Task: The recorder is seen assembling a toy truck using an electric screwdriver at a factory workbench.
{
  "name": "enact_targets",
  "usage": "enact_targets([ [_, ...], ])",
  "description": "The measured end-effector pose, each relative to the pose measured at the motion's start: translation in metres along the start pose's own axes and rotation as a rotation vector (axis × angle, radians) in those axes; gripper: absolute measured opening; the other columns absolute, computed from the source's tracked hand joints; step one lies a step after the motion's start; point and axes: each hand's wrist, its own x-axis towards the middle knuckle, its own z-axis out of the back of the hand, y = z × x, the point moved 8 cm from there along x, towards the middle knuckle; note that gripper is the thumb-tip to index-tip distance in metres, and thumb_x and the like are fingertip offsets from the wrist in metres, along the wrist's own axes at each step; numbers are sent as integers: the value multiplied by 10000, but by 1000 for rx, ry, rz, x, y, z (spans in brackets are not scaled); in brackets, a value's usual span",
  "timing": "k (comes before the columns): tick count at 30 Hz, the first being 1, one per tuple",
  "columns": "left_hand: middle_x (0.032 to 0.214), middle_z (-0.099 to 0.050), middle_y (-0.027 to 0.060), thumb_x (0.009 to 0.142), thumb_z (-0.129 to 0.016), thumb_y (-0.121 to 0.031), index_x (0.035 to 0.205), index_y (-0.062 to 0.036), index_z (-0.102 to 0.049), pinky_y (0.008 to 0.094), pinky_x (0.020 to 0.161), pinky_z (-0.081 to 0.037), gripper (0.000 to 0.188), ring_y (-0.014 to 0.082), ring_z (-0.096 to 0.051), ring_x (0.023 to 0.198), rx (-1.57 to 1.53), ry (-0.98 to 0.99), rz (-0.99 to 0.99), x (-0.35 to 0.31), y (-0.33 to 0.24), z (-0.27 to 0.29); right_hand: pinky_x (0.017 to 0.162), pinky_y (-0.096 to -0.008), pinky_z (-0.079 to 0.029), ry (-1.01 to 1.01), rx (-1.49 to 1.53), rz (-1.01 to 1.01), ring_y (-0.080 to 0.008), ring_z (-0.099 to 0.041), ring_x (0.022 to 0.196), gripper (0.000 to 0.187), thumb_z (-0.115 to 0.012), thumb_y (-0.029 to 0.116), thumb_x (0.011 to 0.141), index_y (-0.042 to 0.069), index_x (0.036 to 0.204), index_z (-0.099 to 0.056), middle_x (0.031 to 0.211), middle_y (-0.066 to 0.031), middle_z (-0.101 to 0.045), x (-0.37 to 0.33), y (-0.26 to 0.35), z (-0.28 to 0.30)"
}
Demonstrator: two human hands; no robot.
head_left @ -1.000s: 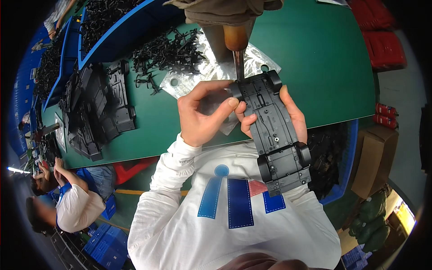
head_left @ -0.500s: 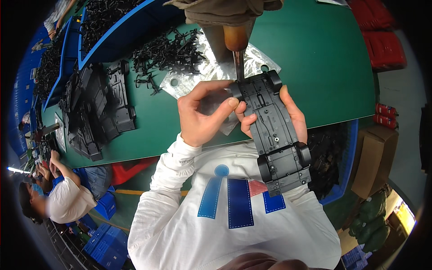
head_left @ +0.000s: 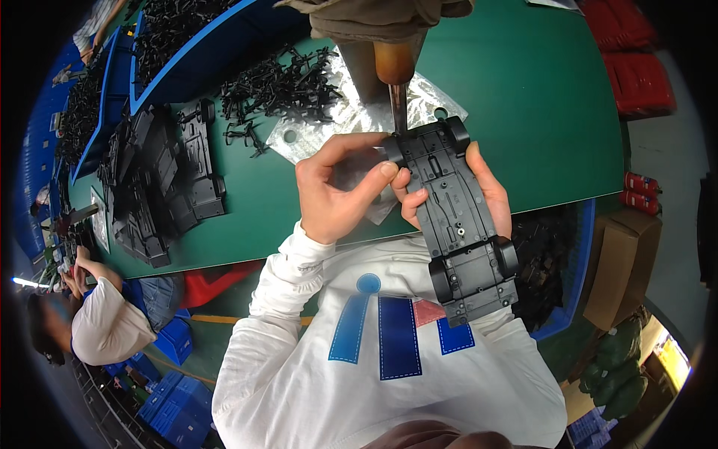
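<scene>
chassis (head_left: 456, 217) lengthwise, nose toward screwdriver (head_left: 394, 75)

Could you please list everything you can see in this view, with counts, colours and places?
chassis: one, black, held in both hands
screwdriver: one, brown handle, hanging over the chassis front end
table: one, green
foil sheet: one, silver, behind the hands
small parts: many, black, on the foil sheet
chassis stack: several, black, table left
bins: blue, far left
co-worker: one, lower left
left hand: at the chassis front
right hand: under the chassis
</scene>
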Motion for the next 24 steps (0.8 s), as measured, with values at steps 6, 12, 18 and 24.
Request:
enact_targets([
  [6,956,-715,113,848,-746,-38,1134,94,-663,290,838,-517,326,148,-664,871,3,-4,16,1,-2,0,833,-398,-487,0,5,5,-357,-495,1155,560,-565,426,1019,1,1375,-487,1283,-257,-523,0,-1,-2],
  [12,924,-731,104,837,-768,-59,1115,66,-679,279,822,-526,318,136,-675,852,-7,-17,14,2,-1,1,836,-398,-485,10,-3,8,-358,-495,1155,566,-552,433,1023,4,1385,-483,1287,-259,-521,1,0,-2],
  [18,895,-743,86,824,-792,-74,1109,43,-693,265,805,-535,323,119,-684,839,-10,-33,7,2,3,2,845,-392,-483,26,-25,5,-356,-496,1152,584,-543,433,1026,-15,1394,-470,1300,-272,-515,3,1,1],
  [24,934,-709,77,845,-776,-70,1144,57,-675,247,783,-526,340,107,-660,850,-43,3,71,-1,11,0,847,-387,-481,-15,-17,8,-345,-497,1148,613,-553,444,1018,-20,1408,-459,1346,-272,-493,8,6,16],
])
